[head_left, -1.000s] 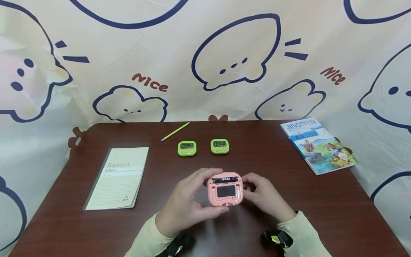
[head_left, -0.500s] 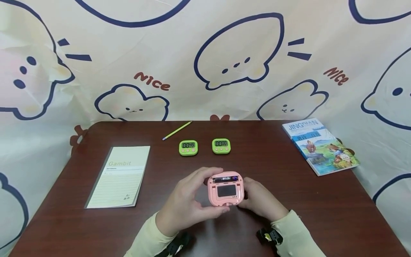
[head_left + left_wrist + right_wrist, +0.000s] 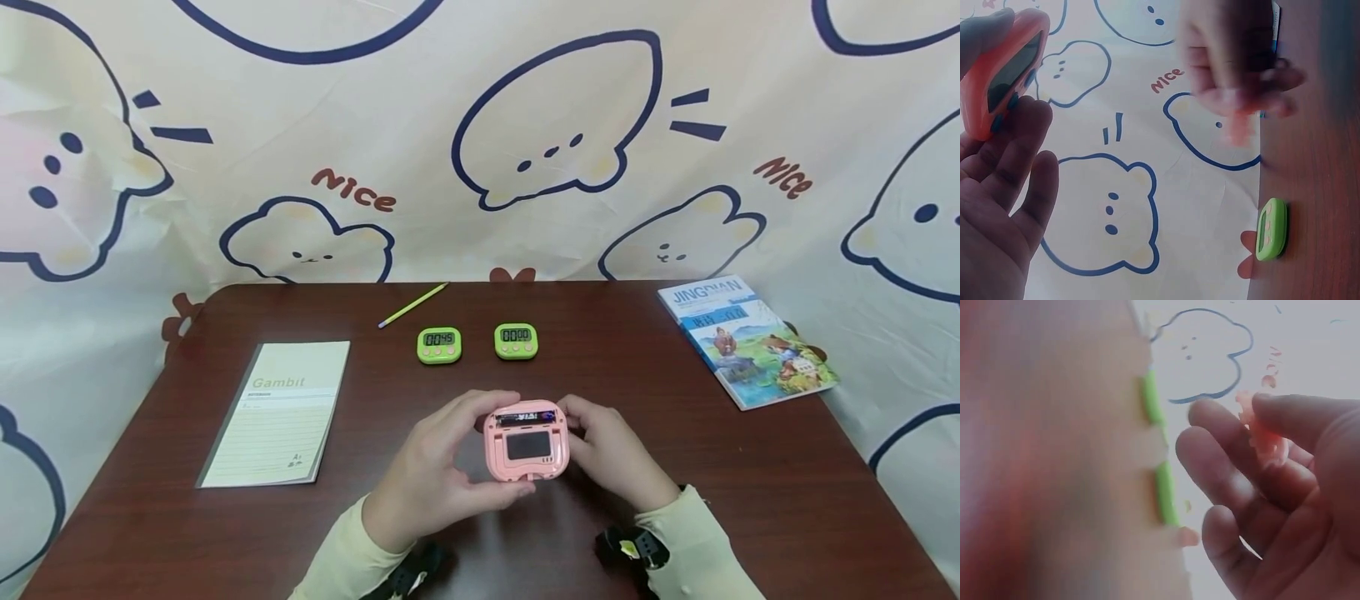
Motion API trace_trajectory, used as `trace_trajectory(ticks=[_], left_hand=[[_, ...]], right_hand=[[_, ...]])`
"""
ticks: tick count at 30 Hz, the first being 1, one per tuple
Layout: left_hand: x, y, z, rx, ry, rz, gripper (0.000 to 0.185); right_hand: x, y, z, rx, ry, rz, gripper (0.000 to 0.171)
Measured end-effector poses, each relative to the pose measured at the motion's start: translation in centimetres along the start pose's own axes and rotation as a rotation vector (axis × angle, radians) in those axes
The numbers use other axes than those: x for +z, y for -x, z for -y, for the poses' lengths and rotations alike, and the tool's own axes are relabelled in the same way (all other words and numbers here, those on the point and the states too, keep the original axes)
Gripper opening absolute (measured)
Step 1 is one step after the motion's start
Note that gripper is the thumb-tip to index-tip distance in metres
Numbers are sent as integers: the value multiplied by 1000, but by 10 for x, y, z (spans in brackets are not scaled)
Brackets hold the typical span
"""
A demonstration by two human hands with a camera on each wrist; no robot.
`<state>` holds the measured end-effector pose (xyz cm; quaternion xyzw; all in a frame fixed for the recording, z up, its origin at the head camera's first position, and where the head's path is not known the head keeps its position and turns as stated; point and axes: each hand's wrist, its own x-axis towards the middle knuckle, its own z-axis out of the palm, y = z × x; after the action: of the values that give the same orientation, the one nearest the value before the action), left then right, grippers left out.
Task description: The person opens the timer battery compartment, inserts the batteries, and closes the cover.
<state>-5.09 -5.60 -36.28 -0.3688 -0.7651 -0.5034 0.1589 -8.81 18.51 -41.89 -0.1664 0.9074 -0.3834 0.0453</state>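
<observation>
My left hand (image 3: 438, 475) grips a pink digital timer (image 3: 527, 462) by its top and bottom edges, above the table's middle. The timer's back faces the head camera; its uncovered slot shows a dark battery (image 3: 525, 418), with a black rectangle below. In the left wrist view the screen and blue buttons appear on the front. Just right of the timer, my right hand (image 3: 618, 454) pinches a small pink battery cover (image 3: 1266, 434) between thumb and fingers. The cover is hidden in the head view and blurred in the left wrist view.
Two green timers (image 3: 439, 346) stand beyond the hands on the brown table (image 3: 420, 542). A yellow-green pencil (image 3: 412, 306) lies behind them. A notebook (image 3: 277, 417) is at left, a colourful book (image 3: 746, 342) at right. A printed cloth (image 3: 420, 125) hangs behind.
My right hand moved in against the timer's right side, then drew back slightly to the right. The left hand keeps holding the pink timer. The left green timer's count rose from 00:44 to 00:45.
</observation>
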Motion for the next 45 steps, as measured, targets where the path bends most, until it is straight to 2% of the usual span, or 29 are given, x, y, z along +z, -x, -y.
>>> trace_trajectory(ticks=[7, 11, 15, 19, 24, 28, 32, 45], left_hand=[[-1, 0, -1, -31, 6, 18, 75], [-2, 0, -1, -27, 11, 25, 75], [-2, 0, -1, -27, 10, 27, 75], [-2, 1, 0, -27, 0, 23, 77], [-2, 1, 0, -24, 5, 29, 76], [-1, 0, 1, -3, 24, 43, 74], [0, -1, 0, 19, 28, 52, 74], [1, 0, 0, 36, 8, 45, 72]], right_hand=[[-17, -2, 22, -110, -83, -133, 17], [-24, -3, 35, -115, -102, -198, 15], [-31, -1, 49, -141, -140, -302, 14], [-38, 3, 65, -189, -193, -386, 15], [-40, 14, 83, -196, -295, -466, 15], [-38, 22, 91, -257, -391, -448, 18], [-35, 23, 94, -330, -409, -429, 23], [-36, 22, 84, -328, -361, -267, 24]])
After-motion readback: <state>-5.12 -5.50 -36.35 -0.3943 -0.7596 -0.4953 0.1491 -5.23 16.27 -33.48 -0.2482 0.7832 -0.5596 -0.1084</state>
